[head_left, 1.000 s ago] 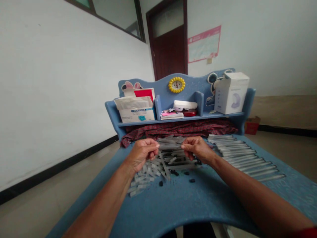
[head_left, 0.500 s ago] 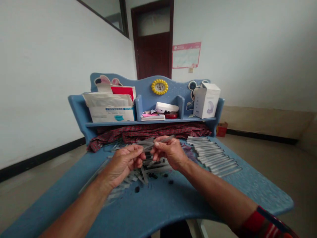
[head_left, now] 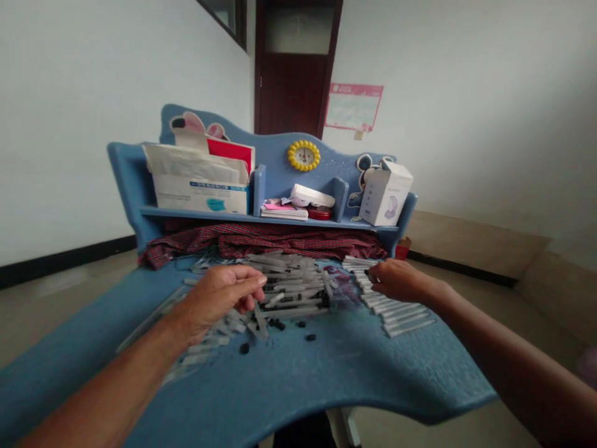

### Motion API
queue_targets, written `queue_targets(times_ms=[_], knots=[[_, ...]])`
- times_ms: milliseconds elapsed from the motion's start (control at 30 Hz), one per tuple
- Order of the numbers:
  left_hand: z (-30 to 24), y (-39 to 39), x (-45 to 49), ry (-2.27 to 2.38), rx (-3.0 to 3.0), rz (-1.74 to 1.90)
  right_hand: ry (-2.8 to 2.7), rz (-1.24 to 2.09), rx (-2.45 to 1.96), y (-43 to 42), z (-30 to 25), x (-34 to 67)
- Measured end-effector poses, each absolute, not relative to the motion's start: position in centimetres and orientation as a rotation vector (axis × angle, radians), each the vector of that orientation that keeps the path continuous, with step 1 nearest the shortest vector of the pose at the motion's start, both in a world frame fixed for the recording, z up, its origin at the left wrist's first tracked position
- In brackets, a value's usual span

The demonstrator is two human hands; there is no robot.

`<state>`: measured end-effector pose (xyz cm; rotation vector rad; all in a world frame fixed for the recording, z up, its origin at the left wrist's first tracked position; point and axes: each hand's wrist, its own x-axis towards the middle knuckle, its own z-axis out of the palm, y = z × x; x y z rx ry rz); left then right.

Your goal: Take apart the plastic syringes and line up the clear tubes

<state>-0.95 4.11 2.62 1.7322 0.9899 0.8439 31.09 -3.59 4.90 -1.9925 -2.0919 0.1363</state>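
My left hand (head_left: pixel 231 291) is closed, thumb pressed to fingertips, above the left side of a pile of translucent pen-like tubes (head_left: pixel 298 289). Whatever it pinches, if anything, is hidden. Over the row of grey, translucent pens (head_left: pixel 396 314) at the right, my right hand (head_left: pixel 396 280) has its fingers curled. A small dark end (head_left: pixel 367 272) juts out at its fingertips, apparently the tip of a pen; the rest is covered by the hand. Small black caps (head_left: pixel 278 324) lie in front of the pile.
Flat clear pieces (head_left: pixel 200 354) are strewn at the left of the blue desk (head_left: pixel 326 373). Behind, a checked cloth (head_left: pixel 280 239) lies under a shelf bearing a mask box (head_left: pixel 200 193), papers (head_left: pixel 284 211) and a white box (head_left: pixel 387 196). A yellow flower-shaped clock (head_left: pixel 303 155) is on the backboard.
My hands have parted from a tube they held together over the pile. The right one has moved right to the row of pens; the left stays near the pile. The view has tilted.
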Motion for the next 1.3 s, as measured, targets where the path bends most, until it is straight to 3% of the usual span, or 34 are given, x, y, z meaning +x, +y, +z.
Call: queue_targets(times_ms=[300, 733, 1033, 1300], knots=[[2.4, 4.0, -0.3, 1.015, 1.838, 0.769, -1.49, 0.7, -1.758, -4.5, 1.9, 35.5], [2.1, 3.9, -0.3, 1.001, 1.878, 0.722, -0.696, 1.046, -1.555, -5.4, -3.2, 36.4], [2.3, 3.7, -0.2, 0.983, 1.881, 0.739, -0.774, 0.972, -1.752, -5.6, -2.6, 37.3], [1.9, 4.0, -0.3, 0.998, 1.892, 0.698, -1.27, 0.834, -1.992, -9.7, -1.4, 36.3]])
